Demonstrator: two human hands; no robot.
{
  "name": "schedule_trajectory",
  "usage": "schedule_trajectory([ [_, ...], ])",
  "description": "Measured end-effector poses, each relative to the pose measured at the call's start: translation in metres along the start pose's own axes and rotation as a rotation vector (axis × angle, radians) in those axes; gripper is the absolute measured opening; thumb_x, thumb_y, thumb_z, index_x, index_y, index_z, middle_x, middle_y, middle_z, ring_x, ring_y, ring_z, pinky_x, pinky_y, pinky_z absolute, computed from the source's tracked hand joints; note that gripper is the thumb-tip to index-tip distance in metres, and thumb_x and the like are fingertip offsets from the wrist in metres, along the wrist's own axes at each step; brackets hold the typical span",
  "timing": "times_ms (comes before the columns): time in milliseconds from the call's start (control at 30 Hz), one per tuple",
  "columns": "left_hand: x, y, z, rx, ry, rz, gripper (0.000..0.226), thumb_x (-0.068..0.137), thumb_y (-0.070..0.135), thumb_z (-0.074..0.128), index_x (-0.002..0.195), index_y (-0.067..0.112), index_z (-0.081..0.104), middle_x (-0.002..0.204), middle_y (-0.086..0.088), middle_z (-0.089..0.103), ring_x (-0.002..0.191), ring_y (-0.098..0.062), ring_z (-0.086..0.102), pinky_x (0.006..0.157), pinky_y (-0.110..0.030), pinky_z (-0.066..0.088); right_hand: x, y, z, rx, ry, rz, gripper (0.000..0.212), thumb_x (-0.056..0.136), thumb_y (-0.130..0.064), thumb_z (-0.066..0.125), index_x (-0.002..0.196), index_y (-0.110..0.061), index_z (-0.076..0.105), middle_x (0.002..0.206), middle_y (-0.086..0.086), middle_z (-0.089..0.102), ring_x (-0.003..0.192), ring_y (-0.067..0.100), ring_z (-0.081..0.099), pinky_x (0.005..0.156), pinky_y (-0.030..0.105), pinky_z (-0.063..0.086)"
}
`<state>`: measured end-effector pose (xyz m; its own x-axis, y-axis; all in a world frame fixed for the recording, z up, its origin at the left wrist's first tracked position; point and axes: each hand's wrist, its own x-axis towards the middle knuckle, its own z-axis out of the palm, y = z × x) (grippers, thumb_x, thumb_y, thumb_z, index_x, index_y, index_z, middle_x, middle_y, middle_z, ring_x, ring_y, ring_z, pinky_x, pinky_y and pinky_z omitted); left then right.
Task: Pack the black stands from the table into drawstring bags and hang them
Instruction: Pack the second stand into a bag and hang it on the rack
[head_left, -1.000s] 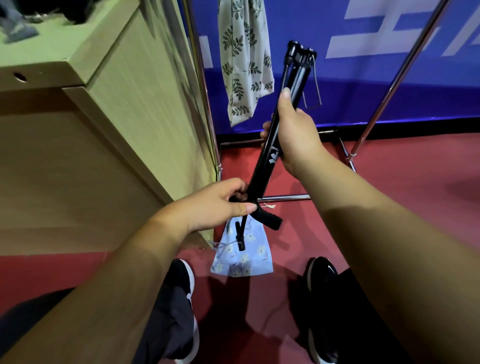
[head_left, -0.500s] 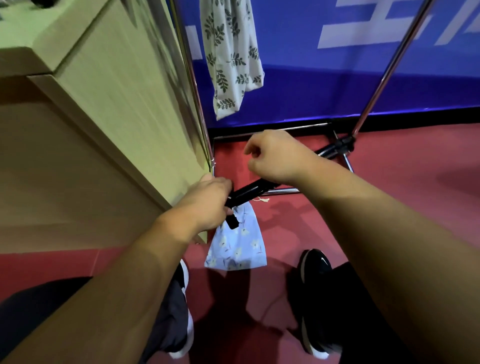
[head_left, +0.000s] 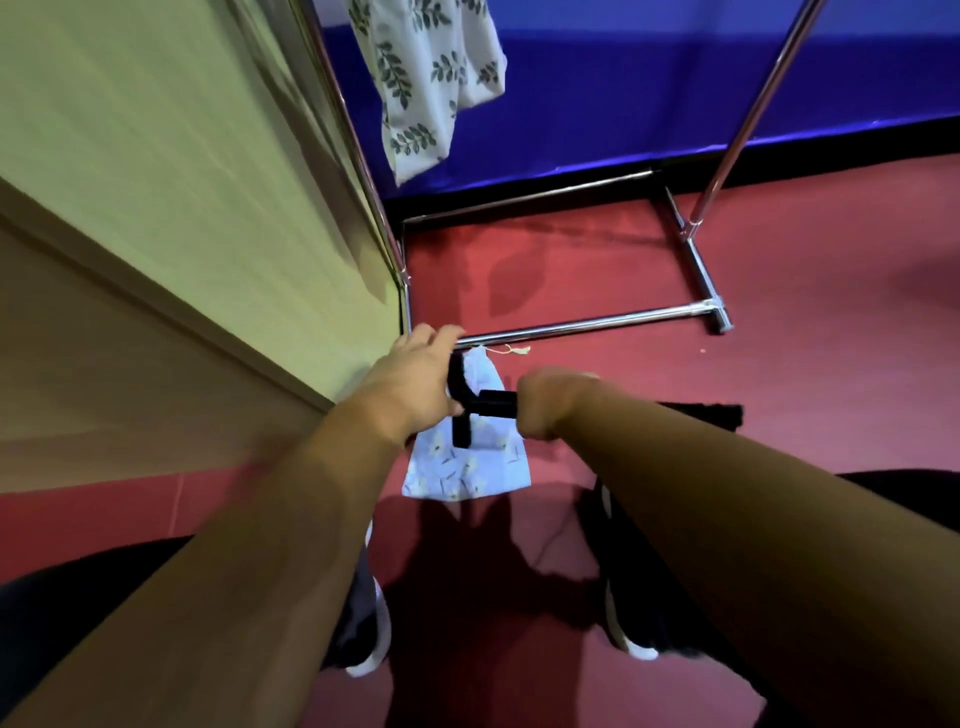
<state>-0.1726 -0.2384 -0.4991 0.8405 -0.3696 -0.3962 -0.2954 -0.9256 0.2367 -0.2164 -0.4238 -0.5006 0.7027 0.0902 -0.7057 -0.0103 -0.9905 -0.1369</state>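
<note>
Left hand (head_left: 415, 382): your fingers curl over the gathered mouth of the drawstring bag (head_left: 470, 470), so the pale blue flowered cloth hangs free below with its opening uppermost
Right hand (head_left: 553, 400): closed in a fist round the shaft of the black stand (head_left: 491, 404), a grip that lets you steer and tip it
Black stand: roughly level between your hands, above the floor; its head end lies at the bag's mouth, and a short arm points down in front of the cloth
Step in hand: likely lining the head up with the opening; your left hand hides the mouth itself
Next move: calls for a wider mouth and a steeper shaft
Rack (head_left: 587, 325): chrome frame just beyond your hands, with a leaf-print bag (head_left: 431, 83) already hanging there; this one should go there too
</note>
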Motion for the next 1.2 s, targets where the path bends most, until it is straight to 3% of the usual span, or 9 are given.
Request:
schedule_trajectory([
  [200, 0.073, -0.035, 0.042, -0.125, -0.232, -0.248, 0.048, 0.114, 0.036, 0.041, 0.130, -0.007, 0.057, 0.136, -0.031, 0.061, 0.116, -0.040, 0.060, 0.090, -0.037, 0.045, 0.077, 0.046, 0.039, 0.188, -0.117, 0.179, 0.030, 0.094, -0.018, 0.064, 0.121, -0.006, 0.071, 0.092, 0.009, 0.070, 0.092, 0.030, 0.072, 0.076, 0.032, 0.056],
  [333, 0.126, -0.072, 0.088, -0.114, -0.266, -0.346, 0.029, 0.106, 0.032, 0.052, 0.104, 0.005, 0.061, 0.116, -0.022, 0.069, 0.090, -0.033, 0.062, 0.075, -0.033, 0.044, 0.127, 0.075, 0.072, 0.392, -0.066, 0.245, 0.038, 0.086, -0.031, 0.077, 0.118, -0.012, 0.074, 0.084, 0.006, 0.067, 0.083, 0.030, 0.067, 0.072, 0.030, 0.051],
  [467, 0.147, -0.072, 0.117, -0.208, -0.282, -0.421, 0.037, 0.105, 0.024, 0.052, 0.131, -0.003, 0.057, 0.131, -0.027, 0.064, 0.117, -0.040, 0.067, 0.086, -0.042, 0.053, 0.150, 0.082, 0.095, 0.591, 0.028, 0.269, 0.019, 0.087, -0.029, 0.076, 0.098, -0.015, 0.069, 0.072, 0.003, 0.064, 0.061, 0.017, 0.060, 0.050, 0.027, 0.042],
  [533, 0.155, -0.073, 0.134, -0.267, -0.263, -0.505, 0.054, 0.104, 0.028, 0.054, 0.146, -0.005, 0.043, 0.134, -0.026, 0.063, 0.115, -0.040, 0.067, 0.074, -0.038, 0.051, 0.158, 0.081, 0.106, 0.687, 0.077, 0.312, 0.015, 0.086, -0.028, 0.075, 0.090, -0.016, 0.068, 0.067, 0.004, 0.065, 0.052, 0.017, 0.059, 0.042, 0.022, 0.041],
  [633, 0.160, -0.071, 0.156, -0.410, -0.221, -0.612, 0.069, 0.104, 0.043, 0.057, 0.152, -0.002, 0.037, 0.128, -0.019, 0.064, 0.104, -0.035, 0.068, 0.074, -0.033, 0.046, 0.167, 0.082, 0.116, 0.768, 0.083, 0.332, 0.029, 0.082, -0.044, 0.075, 0.089, -0.016, 0.072, 0.068, 0.006, 0.072, 0.060, 0.027, 0.069, 0.059, 0.033, 0.059],
  [800, 0.163, -0.070, 0.178, -0.507, -0.181, -0.649, 0.041, 0.096, 0.027, 0.072, 0.129, 0.004, 0.064, 0.121, -0.019, 0.069, 0.106, -0.031, 0.068, 0.092, -0.037, 0.054, 0.168, 0.086, 0.112, 0.882, 0.084, 0.342, 0.020, 0.087, -0.039, 0.073, 0.084, -0.019, 0.069, 0.076, 0.010, 0.077, 0.067, 0.029, 0.075, 0.054, 0.030, 0.053],
  [900, 0.157, -0.071, 0.176, -0.649, -0.183, -0.663, 0.012, 0.088, 0.008, 0.067, 0.098, 0.013, 0.064, 0.087, -0.016, 0.060, 0.074, -0.027, 0.053, 0.073, -0.034, 0.052, 0.161, 0.083, 0.103, 0.978, 0.085, 0.357, 0.016, 0.089, -0.031, 0.074, 0.090, -0.015, 0.069, 0.083, 0.012, 0.075, 0.068, 0.029, 0.073, 0.040, 0.020, 0.044],
  [1000, 0.142, -0.063, 0.161, -0.745, -0.255, -0.660, 0.018, 0.094, 0.005, 0.057, 0.108, 0.012, 0.066, 0.086, -0.015, 0.056, 0.063, -0.024, 0.046, 0.058, -0.028, 0.043, 0.150, 0.072, 0.089, 1.077, 0.115, 0.356, 0.023, 0.089, -0.023, 0.075, 0.100, -0.004, 0.072, 0.087, 0.015, 0.075, 0.066, 0.028, 0.071, 0.037, 0.019, 0.043],
  [1200, 0.127, -0.067, 0.151, -0.612, -0.165, -0.520, 0.032, 0.090, 0.019, 0.070, 0.122, 0.021, 0.074, 0.120, 0.000, 0.073, 0.112, -0.023, 0.069, 0.104, -0.033, 0.055, 0.131, 0.046, 0.078, 1.305, 0.156, 0.325, 0.018, 0.092, -0.019, 0.073, 0.095, -0.001, 0.071, 0.080, 0.012, 0.067, 0.067, 0.027, 0.068, 0.037, 0.018, 0.043],
])
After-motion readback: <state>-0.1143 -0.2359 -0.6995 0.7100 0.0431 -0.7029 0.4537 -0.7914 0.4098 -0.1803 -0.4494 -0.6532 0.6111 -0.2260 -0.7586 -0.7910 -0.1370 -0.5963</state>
